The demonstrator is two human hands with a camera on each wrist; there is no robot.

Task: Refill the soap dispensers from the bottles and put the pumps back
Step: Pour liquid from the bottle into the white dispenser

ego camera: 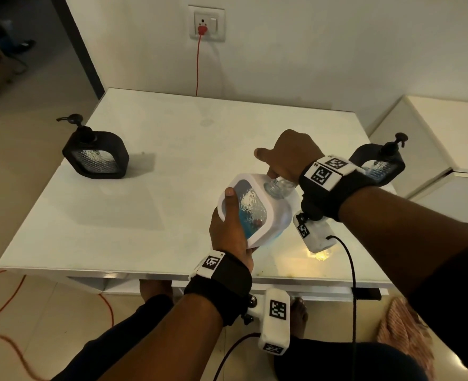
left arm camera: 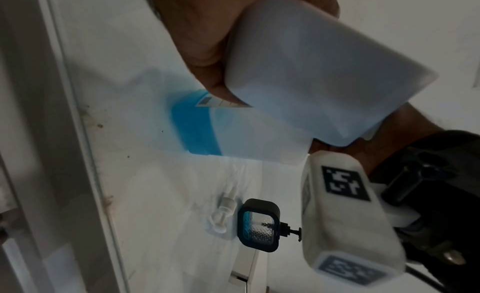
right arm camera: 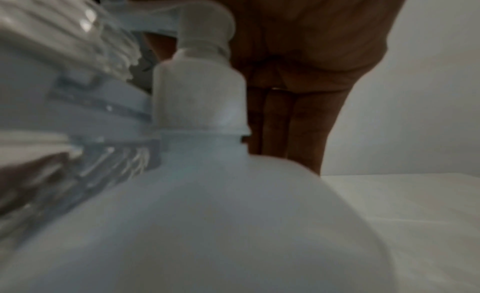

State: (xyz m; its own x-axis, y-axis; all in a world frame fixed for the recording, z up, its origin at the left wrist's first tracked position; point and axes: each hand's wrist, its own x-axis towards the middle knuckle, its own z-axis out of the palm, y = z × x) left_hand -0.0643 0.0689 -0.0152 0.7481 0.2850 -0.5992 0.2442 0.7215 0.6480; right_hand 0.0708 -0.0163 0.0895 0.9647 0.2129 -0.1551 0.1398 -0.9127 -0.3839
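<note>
My left hand (ego camera: pixel 227 229) grips a white soap dispenser (ego camera: pixel 254 215) and holds it tilted above the table's front edge. Its glass neck (ego camera: pixel 276 187) is open, with no pump on it. My right hand (ego camera: pixel 285 158) curls over the pump head (right arm camera: pixel 205 30) of a white refill bottle (right arm camera: pixel 207 225), right beside that neck. In the head view my right wrist hides the bottle. The left wrist view shows the bottle (left arm camera: pixel 233 137) under the dispenser (left arm camera: pixel 324 71), with blue soap in it. A loose white pump (left arm camera: pixel 221 215) lies on the table.
Two black dispensers with pumps on stand on the white table (ego camera: pixel 172 133), one at the left (ego camera: pixel 95 155), one at the right edge (ego camera: pixel 378 163). A white cabinet (ego camera: pixel 433 138) stands to the right. A red cord (ego camera: pixel 198 64) hangs from the wall socket.
</note>
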